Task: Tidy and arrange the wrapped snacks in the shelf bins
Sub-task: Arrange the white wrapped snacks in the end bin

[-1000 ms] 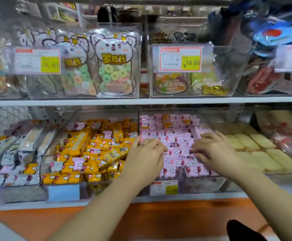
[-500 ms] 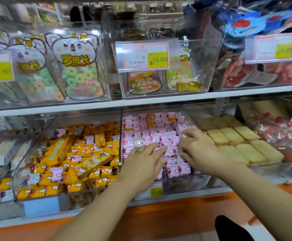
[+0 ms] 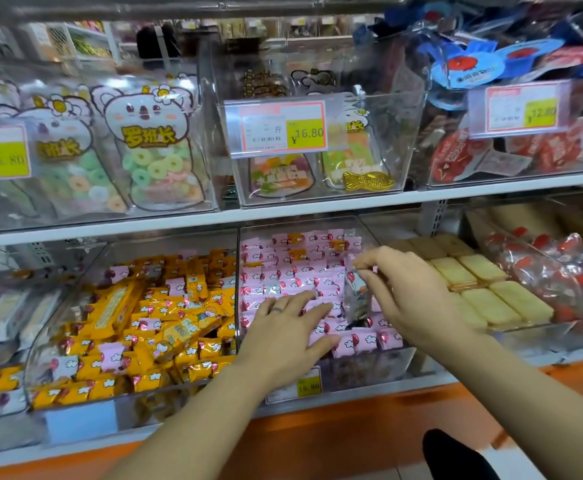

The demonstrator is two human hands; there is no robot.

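A clear bin [image 3: 369, 233] on the lower shelf holds rows of small pink wrapped snacks [image 3: 283, 271]. My left hand [image 3: 290, 330] lies flat on the pink snacks at the bin's front, fingers spread and straight. My right hand [image 3: 408, 296] is over the bin's right side and pinches a clear-and-white wrapped snack [image 3: 356, 296] that stands up out of the rows. To the left, another clear bin [image 3: 75, 299] is heaped with yellow wrapped snacks [image 3: 165, 317] mixed with a few pink ones.
Pale sandwich biscuits [image 3: 484, 292] fill the bin to the right, then red-wrapped packs [image 3: 560, 271]. The upper shelf edge [image 3: 318, 202] hangs just above, carrying bins of ring-candy bags [image 3: 155, 157] and price tags [image 3: 283, 126]. Orange floor lies below.
My right hand has lifted a clear-and-white wrapped snack up out of the pink rows. My left hand has slid a little forward, staying flat on the pink snacks.
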